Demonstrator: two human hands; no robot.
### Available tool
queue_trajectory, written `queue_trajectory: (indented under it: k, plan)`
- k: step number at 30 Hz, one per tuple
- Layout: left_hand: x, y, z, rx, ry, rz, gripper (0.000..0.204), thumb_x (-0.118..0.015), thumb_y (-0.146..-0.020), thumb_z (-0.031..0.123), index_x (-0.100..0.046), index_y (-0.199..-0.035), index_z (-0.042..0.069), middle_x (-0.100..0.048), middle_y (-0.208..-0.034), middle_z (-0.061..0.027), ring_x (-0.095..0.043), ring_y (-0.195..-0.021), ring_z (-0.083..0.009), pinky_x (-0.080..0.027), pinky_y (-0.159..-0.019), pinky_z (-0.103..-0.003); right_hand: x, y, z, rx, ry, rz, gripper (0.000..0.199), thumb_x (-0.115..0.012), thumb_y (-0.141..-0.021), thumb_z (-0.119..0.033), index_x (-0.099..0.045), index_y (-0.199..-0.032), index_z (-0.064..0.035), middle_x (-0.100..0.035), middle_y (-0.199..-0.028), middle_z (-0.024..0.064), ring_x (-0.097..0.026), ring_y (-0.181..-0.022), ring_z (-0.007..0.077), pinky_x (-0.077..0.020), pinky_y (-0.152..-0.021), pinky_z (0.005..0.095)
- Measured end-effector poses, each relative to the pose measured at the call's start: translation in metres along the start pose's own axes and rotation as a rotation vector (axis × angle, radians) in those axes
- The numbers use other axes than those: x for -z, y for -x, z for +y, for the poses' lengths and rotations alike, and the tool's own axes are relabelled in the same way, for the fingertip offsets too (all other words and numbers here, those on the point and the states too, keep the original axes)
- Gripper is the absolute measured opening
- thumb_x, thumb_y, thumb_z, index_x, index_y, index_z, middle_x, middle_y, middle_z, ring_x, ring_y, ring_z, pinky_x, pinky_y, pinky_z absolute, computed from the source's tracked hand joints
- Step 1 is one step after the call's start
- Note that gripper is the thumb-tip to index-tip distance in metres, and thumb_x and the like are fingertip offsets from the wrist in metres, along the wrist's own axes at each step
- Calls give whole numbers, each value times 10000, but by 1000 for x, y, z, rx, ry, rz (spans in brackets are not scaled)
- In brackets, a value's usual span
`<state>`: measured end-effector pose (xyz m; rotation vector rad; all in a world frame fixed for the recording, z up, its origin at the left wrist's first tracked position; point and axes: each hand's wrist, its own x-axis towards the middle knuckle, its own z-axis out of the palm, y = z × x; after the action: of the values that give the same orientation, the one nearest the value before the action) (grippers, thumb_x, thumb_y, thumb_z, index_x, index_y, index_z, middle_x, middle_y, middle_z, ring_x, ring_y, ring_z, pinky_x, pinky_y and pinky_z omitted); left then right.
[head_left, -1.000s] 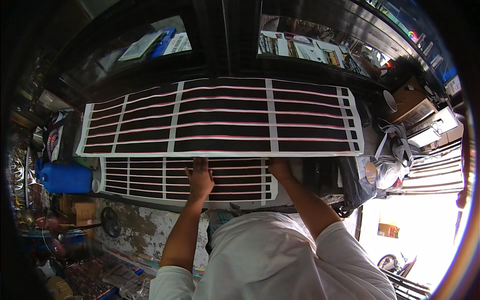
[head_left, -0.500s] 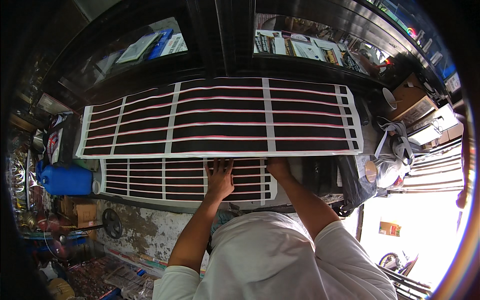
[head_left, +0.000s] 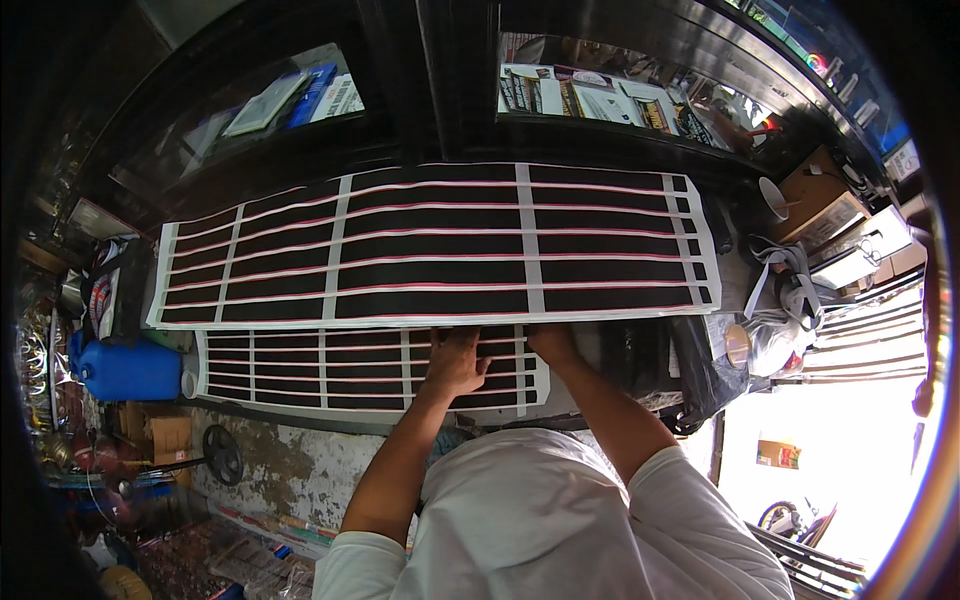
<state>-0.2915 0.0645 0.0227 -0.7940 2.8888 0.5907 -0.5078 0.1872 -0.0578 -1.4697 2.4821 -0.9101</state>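
A wide stack of black printed sheets [head_left: 430,273] with white and pink lines lies across the work surface. In front of it, partly beneath its near edge, is a smaller black printed sheet [head_left: 290,370] with similar white lines. My left hand [head_left: 457,364] rests on the smaller sheet, thumb out to the side, fingers apart and their tips reaching the stack's near edge. Close to its right, my right hand [head_left: 550,342] is at the smaller sheet's right end. Its fingers are hidden under the stack's edge, so I cannot see what they hold.
A blue jerrycan [head_left: 130,371] stands at the left end. Dark cabinet doors with glass panes [head_left: 590,95] rise behind. To the right are a black plastic bag [head_left: 710,365], grey straps [head_left: 785,275] and a white cup [head_left: 772,200]. A black handwheel [head_left: 222,455] is at lower left.
My left hand has slid a little to the right across the smaller sheet, its fingers less spread. My right hand stays at the stack's near edge. The view has shifted slightly.
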Motion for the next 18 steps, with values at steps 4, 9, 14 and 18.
queue_trajectory:
  k: [4,9,14,18]
  plan:
    - [-7,-10,17,-131,21,166,878,-819,-859,403,-455,-1550,0,-542,-1516,-234,-514,-1428,-393,-309,-1229,-626,6,0,-9,-3,42,-4,580,-709,-748,-47,-661,-1326,-24,-678,-1291,270,-613,-1265,492,-507,-1107,560]
    - [-7,-28,34,-103,90,-2,717,-853,-853,412,-608,-1391,6,-613,-1412,-264,-578,-1352,-431,-408,-1165,-589,0,-3,-3,17,165,-80,625,-792,-805,-153,-636,-1406,-80,-628,-1421,241,-584,-1350,452,-486,-1145,542]
    - [-13,-28,36,-83,41,36,640,-835,-872,434,-661,-1324,16,-640,-1383,-238,-608,-1321,-402,-428,-1154,-570,-26,-8,-14,59,113,45,490,-719,-832,-105,-666,-1313,-27,-689,-1219,277,-643,-1181,504,-519,-1042,596]
    - [-23,-35,30,-92,75,-5,623,-840,-874,409,-656,-1338,36,-632,-1398,-242,-591,-1346,-413,-423,-1154,-585,-37,-12,-3,24,74,51,456,-718,-855,-81,-669,-1305,-27,-689,-1221,277,-641,-1191,497,-519,-1036,584]
